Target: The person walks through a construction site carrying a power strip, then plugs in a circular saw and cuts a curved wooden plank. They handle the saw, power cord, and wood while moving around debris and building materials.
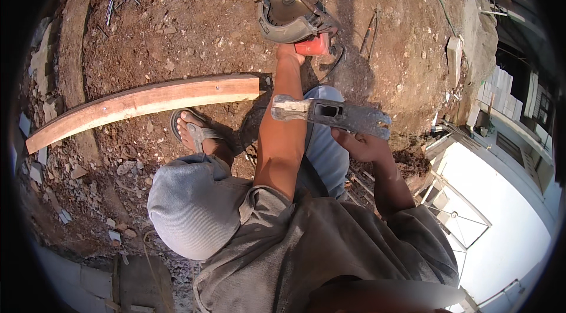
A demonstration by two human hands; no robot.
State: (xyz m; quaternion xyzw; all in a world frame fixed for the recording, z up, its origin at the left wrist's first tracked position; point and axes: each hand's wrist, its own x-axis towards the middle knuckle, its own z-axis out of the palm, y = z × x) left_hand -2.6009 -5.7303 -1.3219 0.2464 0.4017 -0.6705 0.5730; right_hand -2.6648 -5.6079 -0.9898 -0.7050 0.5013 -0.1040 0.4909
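Stretched far forward, my left hand (289,52) is closed on a circular saw (287,6). The saw's toothed round blade faces up beside a grey guard, and its red body lies by my fingers. Close to the camera, my right hand (368,147) holds what looks like a hammer (348,115). Its worn metal head has a rectangular eye and a pale, scuffed left end; the handle is mostly hidden. A long wooden beam (159,95) lies on the ground to the left, its near end by my sandalled foot (197,130).
Long thin metal pieces (110,9) lie scattered at the far left. A pair of long-handled pincers (370,33) rests on the soil right of the saw. Stones and rubble (76,171) cover the left side. A white wall (501,195) stands at the right.
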